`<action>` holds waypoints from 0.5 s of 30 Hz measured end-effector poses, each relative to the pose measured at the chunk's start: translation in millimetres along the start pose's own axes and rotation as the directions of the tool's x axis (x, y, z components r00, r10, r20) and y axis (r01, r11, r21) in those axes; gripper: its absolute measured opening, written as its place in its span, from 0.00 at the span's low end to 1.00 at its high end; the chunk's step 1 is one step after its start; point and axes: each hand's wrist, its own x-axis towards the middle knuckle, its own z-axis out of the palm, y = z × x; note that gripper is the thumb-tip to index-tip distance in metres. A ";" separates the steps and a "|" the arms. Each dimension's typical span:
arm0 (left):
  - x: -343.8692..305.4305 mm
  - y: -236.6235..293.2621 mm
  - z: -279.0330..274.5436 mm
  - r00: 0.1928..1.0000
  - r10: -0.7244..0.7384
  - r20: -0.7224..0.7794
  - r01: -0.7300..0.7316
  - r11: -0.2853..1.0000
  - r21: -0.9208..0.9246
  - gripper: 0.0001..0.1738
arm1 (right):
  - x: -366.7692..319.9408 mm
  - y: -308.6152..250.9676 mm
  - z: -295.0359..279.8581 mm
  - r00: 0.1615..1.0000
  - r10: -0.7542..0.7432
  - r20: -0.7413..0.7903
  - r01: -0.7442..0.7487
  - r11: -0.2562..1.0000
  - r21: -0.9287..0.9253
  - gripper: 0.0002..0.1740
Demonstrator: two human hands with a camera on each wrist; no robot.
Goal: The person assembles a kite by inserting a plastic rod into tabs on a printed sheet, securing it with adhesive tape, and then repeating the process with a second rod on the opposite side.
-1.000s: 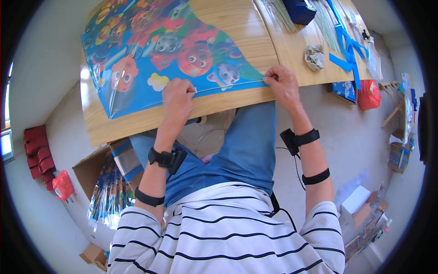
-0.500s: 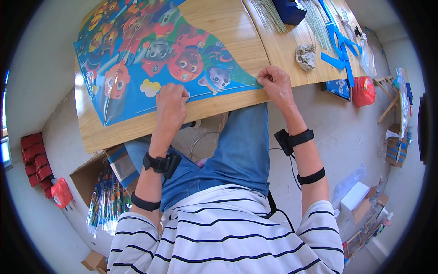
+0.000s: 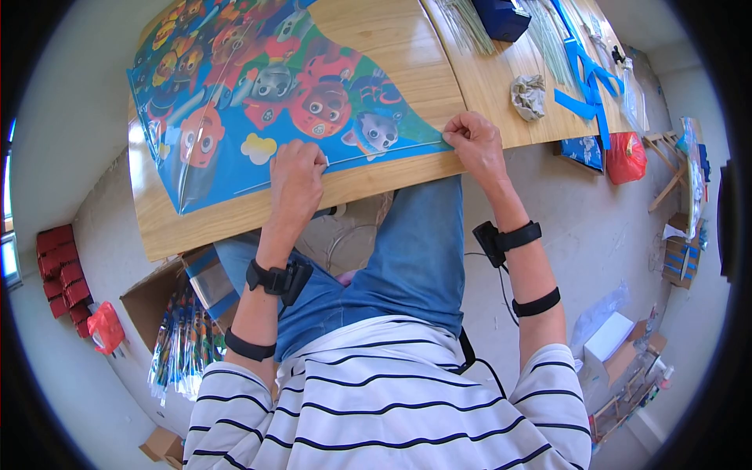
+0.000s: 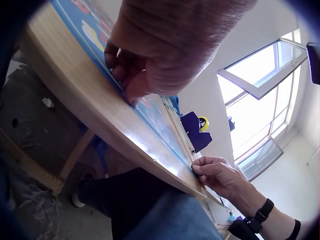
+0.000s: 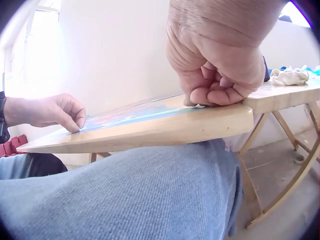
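Note:
A glossy blue sheet printed with cartoon figures (image 3: 317,110) lies on the wooden table (image 3: 384,176). Along its near edge runs a thin pale stick (image 3: 376,157). The left hand (image 3: 296,184) pinches the stick partway along, thumb and forefinger low on the sheet's edge in the left wrist view, other fingers curled. At the sheet's right corner, the right hand (image 3: 479,149) pinches the stick's end with thumb and forefinger; its curled fingers (image 5: 217,95) rest close to the tabletop in the right wrist view. Both fingertips partly hide what they hold.
Crumpled cloth (image 3: 528,97), blue ribbon strips (image 3: 578,104), a dark blue box (image 3: 503,19) and bundled thin sticks (image 3: 468,27) lie at the table's right. An open carton (image 3: 149,301) with shiny packets stands below left. A red bag (image 3: 626,157) is below right.
The head view has shifted, so the table and both hands appear slightly further left. Both hands keep their pinch, with little movement against the sheet.

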 end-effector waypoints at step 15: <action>-0.7 -1.6 -0.9 1.000 0.017 -0.003 -0.017 1.000 0.012 0.03 | -5.1 -15.7 2.4 1.000 -0.001 -0.006 0.000 0.988 -0.154 0.09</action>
